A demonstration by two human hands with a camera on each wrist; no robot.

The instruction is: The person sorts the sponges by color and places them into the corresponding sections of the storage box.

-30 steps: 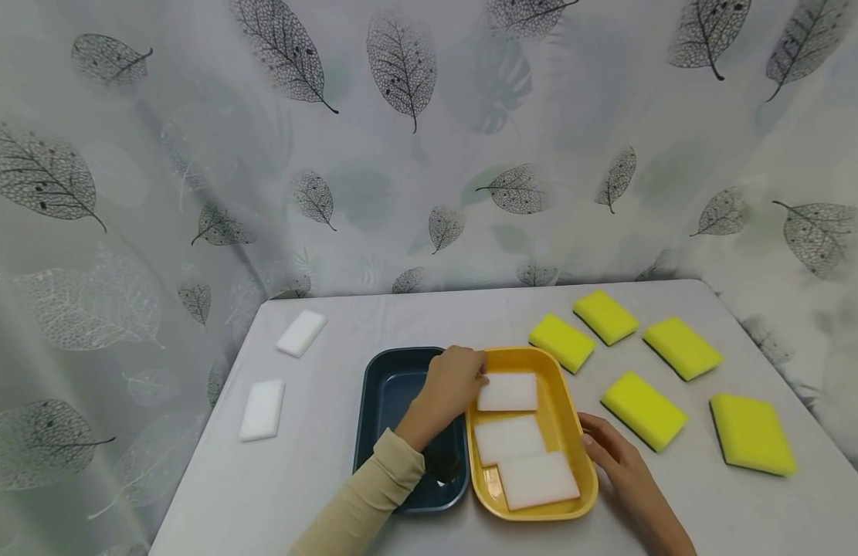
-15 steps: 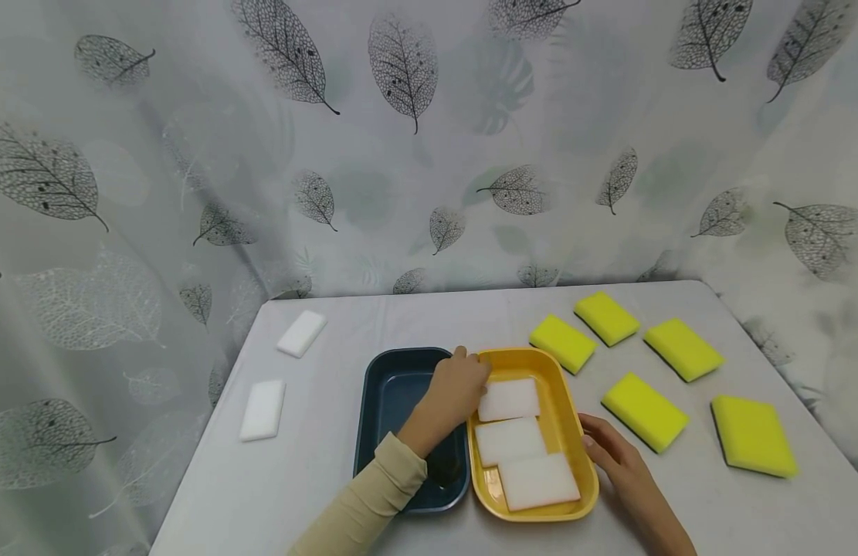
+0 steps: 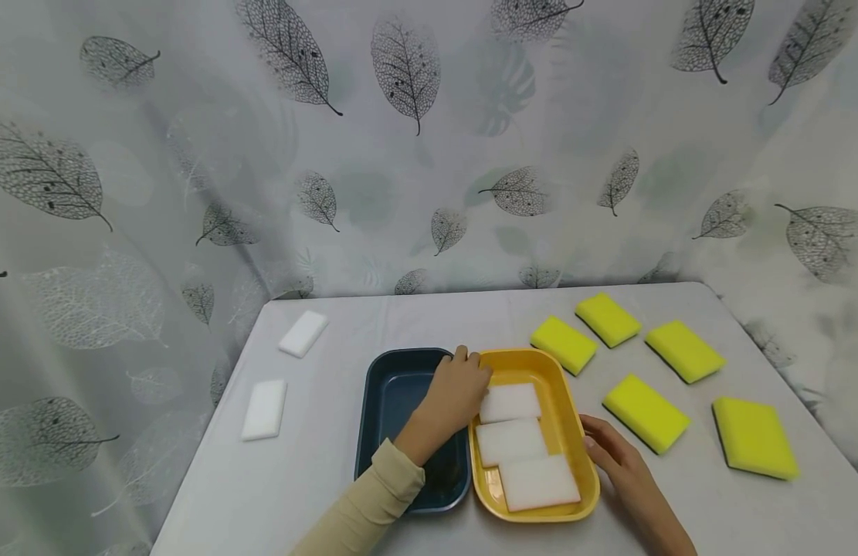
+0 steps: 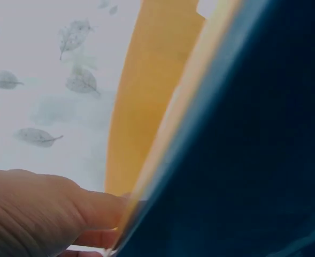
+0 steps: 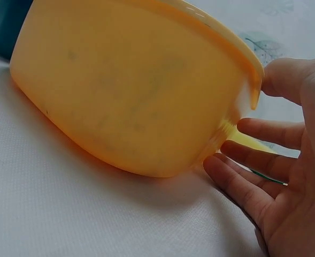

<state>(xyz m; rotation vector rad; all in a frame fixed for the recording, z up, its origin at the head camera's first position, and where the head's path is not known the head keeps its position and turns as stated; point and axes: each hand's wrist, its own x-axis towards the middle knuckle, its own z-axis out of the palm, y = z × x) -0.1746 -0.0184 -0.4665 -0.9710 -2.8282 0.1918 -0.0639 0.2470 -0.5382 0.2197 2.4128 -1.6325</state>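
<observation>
In the head view my left hand (image 3: 457, 390) reaches across the dark blue tray (image 3: 392, 376) to the left side of the yellow tray (image 3: 560, 421). Its fingers bend down beside the left edge of the farthest white sponge (image 3: 510, 402). The tray's rim hides its fingertips in the left wrist view, so I cannot tell whether they pinch that sponge. Two more white sponges (image 3: 537, 484) lie nearer me in the yellow tray. On that tray's right side, my right hand (image 5: 285, 139) has its thumb at the rim and fairly straight, spread fingers by the outer wall.
Several yellow sponges (image 3: 646, 411) with dark undersides lie on the right of the white-covered table (image 3: 317, 479). To the left are two white sponges (image 3: 265, 409), apart from each other. Behind the table hangs a leaf-patterned curtain (image 3: 380, 193).
The farthest white sponge in the yellow tray has shifted slightly toward me. My left hand has moved a little with its fingers at that sponge; the right hand stays at the tray.
</observation>
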